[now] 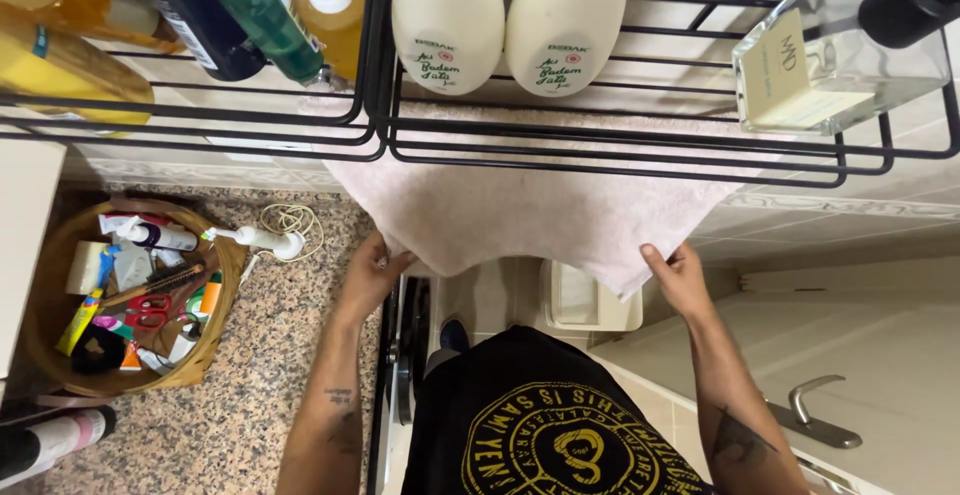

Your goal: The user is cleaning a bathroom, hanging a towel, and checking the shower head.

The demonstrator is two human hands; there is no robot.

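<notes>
Head view: pale pink towel (520,210) hangs from black wire rack (620,155), lower edge taut between both hands. Left hand (372,273) pinches left corner, fingers closed on cloth; right hand (678,275) grips right corner likewise. Granite counter (290,355) lies left, wicker basket (215,345) well apart from towel (scissors inside). Two white bottles (505,15) stand on rack directly above towel. Open gap below towel edge, between forearms.

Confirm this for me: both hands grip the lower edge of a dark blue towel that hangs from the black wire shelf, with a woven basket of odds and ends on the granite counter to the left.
Not quite. The head view shows the towel is pale pink, not dark blue. The rest holds: the left hand and right hand grip its lower edge, it hangs from the black wire shelf, and the woven basket sits on the granite counter to the left.
</notes>
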